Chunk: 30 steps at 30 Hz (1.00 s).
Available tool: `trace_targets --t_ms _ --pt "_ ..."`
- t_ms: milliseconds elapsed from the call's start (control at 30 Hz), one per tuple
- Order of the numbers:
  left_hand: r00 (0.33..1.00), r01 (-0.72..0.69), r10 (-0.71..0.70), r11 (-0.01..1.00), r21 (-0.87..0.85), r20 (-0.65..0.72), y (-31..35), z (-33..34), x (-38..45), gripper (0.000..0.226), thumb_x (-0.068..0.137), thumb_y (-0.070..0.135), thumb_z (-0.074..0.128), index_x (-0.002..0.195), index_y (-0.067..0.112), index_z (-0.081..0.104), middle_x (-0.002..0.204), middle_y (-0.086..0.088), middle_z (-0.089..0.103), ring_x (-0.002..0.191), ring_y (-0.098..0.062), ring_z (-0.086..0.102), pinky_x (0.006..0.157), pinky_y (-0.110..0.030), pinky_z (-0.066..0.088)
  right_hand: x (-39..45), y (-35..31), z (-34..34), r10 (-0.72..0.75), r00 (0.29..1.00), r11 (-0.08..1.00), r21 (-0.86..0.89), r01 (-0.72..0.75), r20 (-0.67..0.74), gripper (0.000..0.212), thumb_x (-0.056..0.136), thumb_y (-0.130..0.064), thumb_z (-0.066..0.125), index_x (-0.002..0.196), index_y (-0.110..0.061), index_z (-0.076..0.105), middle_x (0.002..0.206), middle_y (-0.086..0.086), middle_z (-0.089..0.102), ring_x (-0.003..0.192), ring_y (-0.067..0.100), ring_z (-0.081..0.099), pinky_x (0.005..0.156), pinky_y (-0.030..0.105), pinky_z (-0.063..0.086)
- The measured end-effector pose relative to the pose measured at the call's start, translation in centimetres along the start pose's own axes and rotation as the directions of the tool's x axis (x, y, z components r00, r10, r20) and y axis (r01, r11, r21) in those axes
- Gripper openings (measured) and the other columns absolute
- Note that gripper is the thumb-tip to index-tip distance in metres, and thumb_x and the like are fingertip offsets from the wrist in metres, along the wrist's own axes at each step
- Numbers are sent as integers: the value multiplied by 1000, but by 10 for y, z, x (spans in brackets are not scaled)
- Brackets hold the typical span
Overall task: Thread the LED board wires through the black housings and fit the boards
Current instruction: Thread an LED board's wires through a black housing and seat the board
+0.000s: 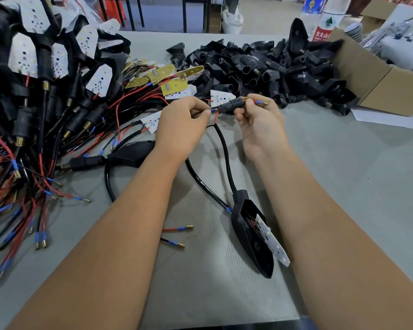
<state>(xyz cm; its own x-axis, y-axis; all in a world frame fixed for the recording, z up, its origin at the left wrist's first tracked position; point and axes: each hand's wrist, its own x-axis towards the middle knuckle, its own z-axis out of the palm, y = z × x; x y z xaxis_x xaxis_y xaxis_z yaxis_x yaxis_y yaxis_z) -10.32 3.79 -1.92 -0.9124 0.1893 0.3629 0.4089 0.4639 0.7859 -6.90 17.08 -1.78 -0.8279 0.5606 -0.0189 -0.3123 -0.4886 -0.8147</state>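
I hold a small black tubular stem piece with a brass threaded end (pixel 233 104) above the middle of the grey table (pixel 343 177). My right hand (pixel 260 125) grips it between thumb and curled fingers, and a red wire with a blue sleeve and brass tip (pixel 260 101) comes out of its right end. My left hand (pixel 181 125) pinches the red and black wires (pixel 215 117) just at the left end of the stem. From there a black sleeved cable (pixel 225 153) runs toward me to a black pointed plastic housing (pixel 250 244) lying near my right forearm, with a white LED board (pixel 272 241) tilted half out of it. On the left lies a big heap of finished housings with wires (pixel 41 96). Far right there is a pile of empty black housings (pixel 260 67) beside a brown cardboard box (pixel 379 77).
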Motion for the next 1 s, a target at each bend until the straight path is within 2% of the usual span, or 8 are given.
trace_targets --t_ms 167,300,433,567,667,767,900,1000 --pt "999 33 -33 998 -56 4 1 -3 -2 17 88 16 62 78 29 68 67 15 66 63 -3 61 67 -24 51 0 0 1 -6 1000 1000 -8 6 21 20 98 6 45 88 -9 54 76 8 60 55 12 54 55 17 47" --pt "995 95 -94 990 -106 20 4 -5 -2 20 85 15 63 71 30 67 67 6 70 72 -18 70 73 -36 59 -2 -2 2 0 999 1000 -12 0 44 19 98 4 46 88 -10 54 76 8 60 57 13 55 55 19 47" --pt "994 103 -100 985 -136 31 6 -4 -4 22 86 15 63 71 30 66 66 8 69 73 -16 69 75 -34 58 -3 -5 2 50 997 999 17 -51 62 17 93 2 57 83 -11 53 72 5 58 56 11 54 53 18 46" --pt "997 73 -68 984 -160 33 5 -3 -4 22 86 13 65 71 29 67 65 10 68 71 -16 69 75 -36 58 -4 -4 1 49 996 998 24 -51 76 25 87 10 60 97 -11 50 76 5 57 58 10 52 55 18 43" --pt "999 31 -29 990 -140 15 3 -1 -3 18 87 14 65 75 27 68 66 12 68 65 -7 65 70 -30 56 -5 -7 0 136 986 984 100 -145 91 19 87 6 63 94 -10 57 75 2 58 56 7 53 52 15 43" --pt "999 -4 -2 990 -144 -39 2 0 -2 15 88 15 65 77 26 68 68 13 66 62 1 59 65 -20 48 -5 -8 0 176 973 982 42 -184 150 11 90 1 61 88 -9 65 72 2 62 53 5 55 54 14 47" --pt "999 -19 17 998 -67 -33 2 0 -2 10 90 18 64 82 22 69 70 14 64 63 4 57 63 -11 43 -9 -5 -1 152 946 988 -62 -140 287 19 94 2 54 101 -13 63 85 6 64 65 10 58 67 17 52" --pt "999 -41 41 999 -16 -17 3 -2 -3 9 90 18 63 85 22 69 73 18 61 66 6 56 61 -5 39 -11 -4 1 122 932 991 -93 -95 341 24 96 7 48 109 -10 58 93 9 64 68 13 56 70 20 52"
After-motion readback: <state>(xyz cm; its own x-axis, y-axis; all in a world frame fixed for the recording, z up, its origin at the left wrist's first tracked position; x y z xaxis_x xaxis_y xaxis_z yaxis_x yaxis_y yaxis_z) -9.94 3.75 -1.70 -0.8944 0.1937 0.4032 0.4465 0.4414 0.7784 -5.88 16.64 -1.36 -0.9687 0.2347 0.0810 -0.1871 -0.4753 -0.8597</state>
